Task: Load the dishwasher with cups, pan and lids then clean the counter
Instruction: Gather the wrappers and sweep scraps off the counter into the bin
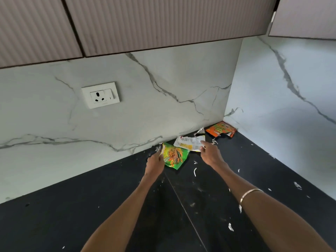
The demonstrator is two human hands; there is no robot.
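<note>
Far in the corner of the black stone counter [91,215], the left hand [154,164] pinches a green crinkled snack wrapper [174,157]; the right hand [211,153] grips a white-and-yellow plastic wrapper [189,143], apparently gathering litter before wiping.

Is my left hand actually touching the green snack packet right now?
Touching. In the head view the left hand pinches the green snack packet at its dark left edge, fingers overlapping the wrapper with no gap.

One head-worn wide-angle view looks forward and down, from close above, into the back right corner of the counter [91,215].
</note>
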